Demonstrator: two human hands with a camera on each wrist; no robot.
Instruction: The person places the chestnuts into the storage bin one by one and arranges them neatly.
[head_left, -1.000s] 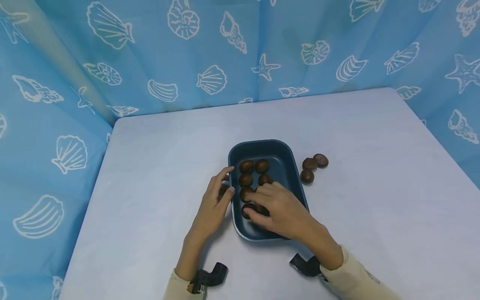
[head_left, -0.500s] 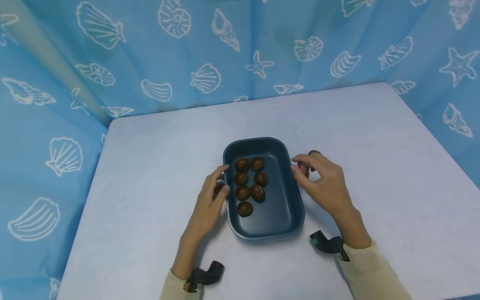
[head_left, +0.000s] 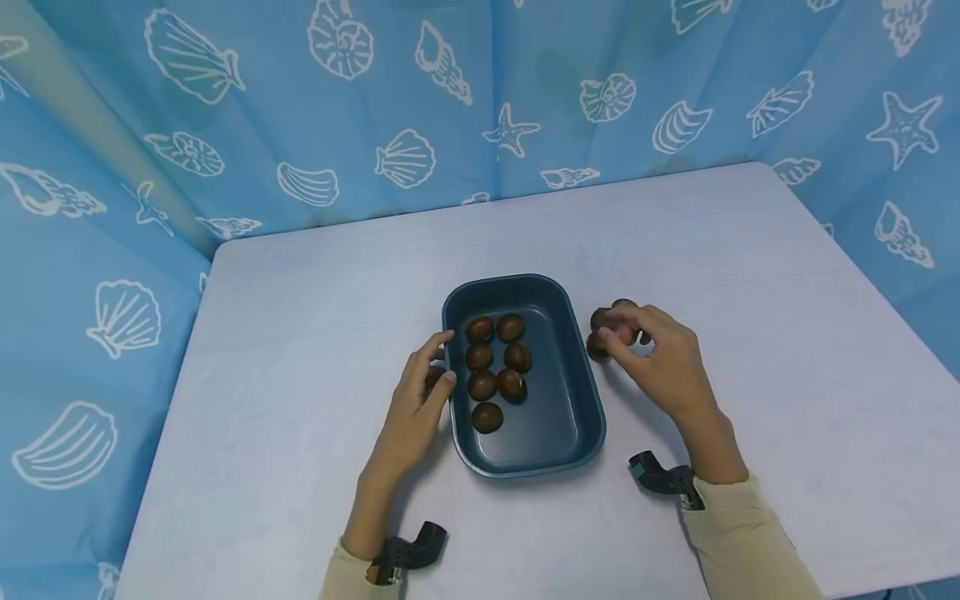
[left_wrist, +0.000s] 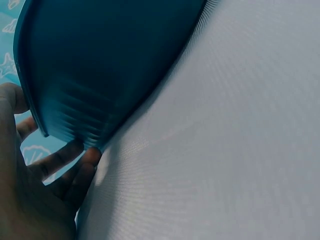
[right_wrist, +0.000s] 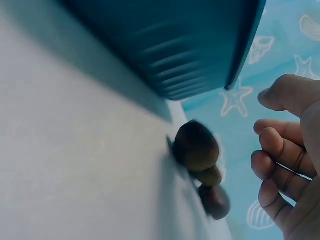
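My left hand (head_left: 411, 402) rests at the left side of a dark blue tray (head_left: 558, 468), its fingertips (left_wrist: 89, 156) against the tray's ribbed wall near the table. Inside the tray, several glossy brown chestnuts (head_left: 481, 385) lie in two columns on the left half. Just right of the tray, my right hand (head_left: 663, 362) is over a small group of chestnuts (head_left: 597, 346), partly covering them in the head view. From the right wrist, those chestnuts (right_wrist: 196, 145) sit apart from the fingers (right_wrist: 270, 165), with nothing between thumb and fingers.
A white-covered table (head_left: 322, 333) carries everything. Behind it and to the sides hangs a blue curtain (head_left: 247, 142) with white shell prints. Each wrist wears a black camera mount (head_left: 423, 546).
The right hand has gone from over the lower part of the tray to the chestnuts on its right, then moved slightly further right. The left hand has stayed at the tray's side.
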